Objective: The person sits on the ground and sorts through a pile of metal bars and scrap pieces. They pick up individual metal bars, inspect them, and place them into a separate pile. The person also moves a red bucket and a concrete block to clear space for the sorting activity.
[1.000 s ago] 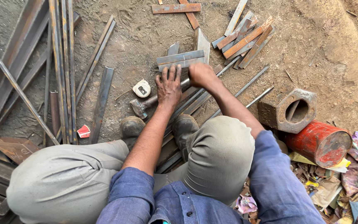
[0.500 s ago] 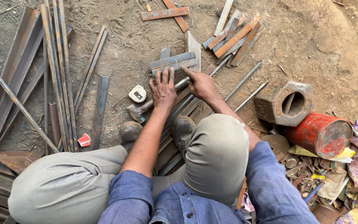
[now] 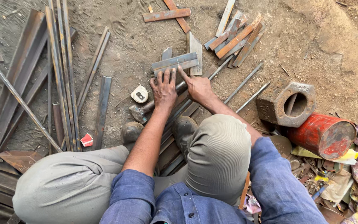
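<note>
I squat over a bundle of steel bars (image 3: 187, 108) lying on the dirt. My left hand (image 3: 164, 89) rests flat on them with its fingers spread, the fingertips touching a short grey angle piece (image 3: 175, 62) laid crosswise. My right hand (image 3: 198, 88) lies beside it on the same bars, one finger stretched out to the angle piece's lower edge. Neither hand grips anything. A hammer (image 3: 139, 111) lies just left of my left wrist, its handle running under that hand. A white tape measure (image 3: 139, 94) sits next to it.
Long steel bars and angle irons (image 3: 59, 74) lie at the left. Short flat offcuts (image 3: 235, 35) are piled at the top right, and two rusty crossed strips (image 3: 170, 14) lie at the top. A hexagonal metal block (image 3: 289, 103), a red can (image 3: 324, 135) and scrap litter (image 3: 344, 182) are at the right.
Both hands stay on the bars near the angle piece. My right hand has drawn back slightly toward me, and my left hand's fingers have spread flatter. The view has shifted a little.
</note>
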